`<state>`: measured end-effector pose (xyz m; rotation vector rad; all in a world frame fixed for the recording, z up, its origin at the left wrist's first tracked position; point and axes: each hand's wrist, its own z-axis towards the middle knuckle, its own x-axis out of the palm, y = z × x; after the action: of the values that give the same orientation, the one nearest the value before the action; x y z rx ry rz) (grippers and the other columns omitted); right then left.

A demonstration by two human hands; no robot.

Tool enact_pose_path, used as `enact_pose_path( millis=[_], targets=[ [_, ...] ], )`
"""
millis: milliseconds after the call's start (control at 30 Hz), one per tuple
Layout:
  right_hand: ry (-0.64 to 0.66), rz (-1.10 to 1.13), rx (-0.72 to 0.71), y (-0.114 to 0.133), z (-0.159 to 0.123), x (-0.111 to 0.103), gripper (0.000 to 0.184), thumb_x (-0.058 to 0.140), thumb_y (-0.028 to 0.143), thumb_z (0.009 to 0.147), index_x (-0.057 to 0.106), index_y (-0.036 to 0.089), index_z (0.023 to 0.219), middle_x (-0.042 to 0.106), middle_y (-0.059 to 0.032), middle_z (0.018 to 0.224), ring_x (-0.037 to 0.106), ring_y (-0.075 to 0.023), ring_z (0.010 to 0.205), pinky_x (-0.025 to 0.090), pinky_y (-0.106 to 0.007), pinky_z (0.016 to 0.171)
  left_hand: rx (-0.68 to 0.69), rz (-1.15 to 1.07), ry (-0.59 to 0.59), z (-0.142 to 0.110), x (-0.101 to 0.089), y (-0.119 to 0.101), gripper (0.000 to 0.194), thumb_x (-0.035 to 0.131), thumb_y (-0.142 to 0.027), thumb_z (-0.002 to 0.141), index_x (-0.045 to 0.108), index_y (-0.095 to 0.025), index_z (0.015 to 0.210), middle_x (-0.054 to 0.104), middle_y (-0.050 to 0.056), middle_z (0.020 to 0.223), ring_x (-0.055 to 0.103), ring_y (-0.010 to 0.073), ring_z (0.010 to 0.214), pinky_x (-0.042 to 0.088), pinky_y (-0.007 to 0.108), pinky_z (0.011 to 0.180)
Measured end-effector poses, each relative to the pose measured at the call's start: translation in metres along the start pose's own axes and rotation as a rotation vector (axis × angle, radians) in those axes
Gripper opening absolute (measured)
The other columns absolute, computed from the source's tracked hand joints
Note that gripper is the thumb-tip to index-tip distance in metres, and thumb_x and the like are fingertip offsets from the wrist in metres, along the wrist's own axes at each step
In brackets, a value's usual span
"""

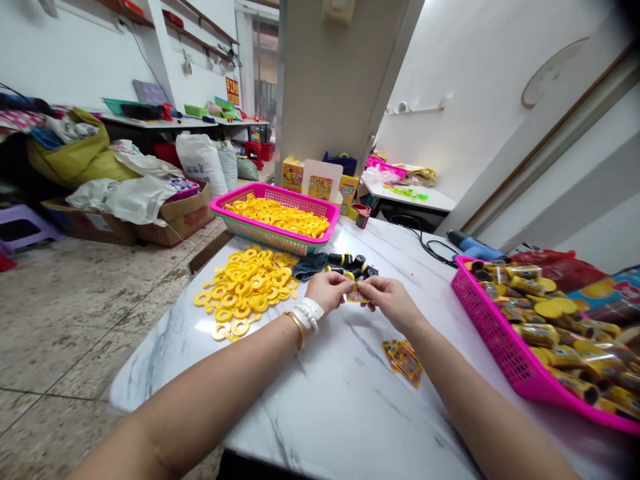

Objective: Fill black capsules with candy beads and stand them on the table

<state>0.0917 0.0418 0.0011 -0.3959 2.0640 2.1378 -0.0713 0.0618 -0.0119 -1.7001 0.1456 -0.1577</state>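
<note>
My left hand (326, 292), with bracelets at the wrist, pinches one side of a small printed yellow label (356, 295). My right hand (393, 303) grips the label's other side, so it is held between the two sets of fingertips just above the table. Whether it is a flat label or a sleeve, I cannot make out. Just beyond my fingers lie several black cylinders (359, 261) with yellow bands, beside a dark cloth (310, 265). A loose pile of yellow ring-shaped plastic pieces (250, 287) spreads left of my left hand. Similar printed labels (403, 361) lie stacked near my right forearm.
A pink basket (220, 205) full of yellow ring pieces stands at the table's back left. On the right, another pink basket (493, 347) holds many printed yellow cylinders. Behind it lies a blue heat gun (475, 247) with a black cable. Yellow boxes (293, 175) stand at the back.
</note>
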Motion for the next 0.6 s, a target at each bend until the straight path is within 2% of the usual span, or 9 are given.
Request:
enact_pose_path(
  millis=[67, 133, 200, 367, 600],
  targets=[
    [-0.087, 0.015, -0.006, -0.010, -0.001, 0.003, 0.043, 0.066, 0.059, 0.075, 0.059, 0.017, 0.069, 0.053, 0.0027, 0.050, 0.043, -0.0094, 0.044, 0.033, -0.023, 0.044, 0.018, 0.006, -0.081, -0.001, 0.002, 0.003, 0.018, 0.069, -0.032, 0.080, 0.063, -0.015, 0.073, 0.052, -0.005, 0.048, 0.047, 0.0072, 0.041, 0.036, 0.019, 0.044],
    [-0.209, 0.006, -0.031, -0.020, -0.003, 0.004, 0.046, 0.060, 0.062, 0.079, 0.057, 0.018, 0.066, 0.046, 0.0045, 0.047, 0.038, -0.0091, 0.043, 0.030, -0.024, 0.043, 0.065, 0.010, -0.169, -0.003, 0.004, 0.006, 0.021, 0.065, -0.035, 0.082, 0.062, -0.016, 0.073, 0.052, -0.006, 0.050, 0.048, 0.0071, 0.042, 0.038, 0.019, 0.045],
    [-0.269, -0.031, -0.070, -0.027, -0.005, 0.003, 0.048, 0.055, 0.062, 0.083, 0.054, 0.019, 0.065, 0.045, 0.0043, 0.048, 0.038, -0.0096, 0.045, 0.030, -0.024, 0.045, 0.116, 0.023, -0.201, -0.007, 0.007, 0.007, 0.026, 0.061, -0.039, 0.085, 0.061, -0.017, 0.071, 0.051, -0.005, 0.052, 0.046, 0.0066, 0.042, 0.037, 0.019, 0.046],
    [-0.289, -0.109, -0.173, -0.031, -0.006, -0.002, 0.046, 0.050, 0.058, 0.090, 0.051, 0.020, 0.063, 0.049, 0.0027, 0.052, 0.044, -0.0115, 0.051, 0.035, -0.025, 0.051, 0.182, 0.075, -0.134, -0.015, 0.011, 0.006, 0.029, 0.058, -0.043, 0.085, 0.066, -0.017, 0.073, 0.054, -0.004, 0.057, 0.045, 0.0066, 0.043, 0.036, 0.020, 0.045],
    [-0.307, -0.176, -0.266, -0.031, -0.009, 0.004, 0.040, 0.051, 0.052, 0.091, 0.056, 0.019, 0.068, 0.050, 0.0026, 0.056, 0.045, -0.0122, 0.054, 0.037, -0.026, 0.053, 0.096, 0.102, -0.063, -0.019, 0.013, 0.006, 0.031, 0.067, -0.046, 0.077, 0.067, -0.016, 0.067, 0.047, -0.005, 0.045, 0.040, 0.0074, 0.041, 0.031, 0.021, 0.043]
  ],
)
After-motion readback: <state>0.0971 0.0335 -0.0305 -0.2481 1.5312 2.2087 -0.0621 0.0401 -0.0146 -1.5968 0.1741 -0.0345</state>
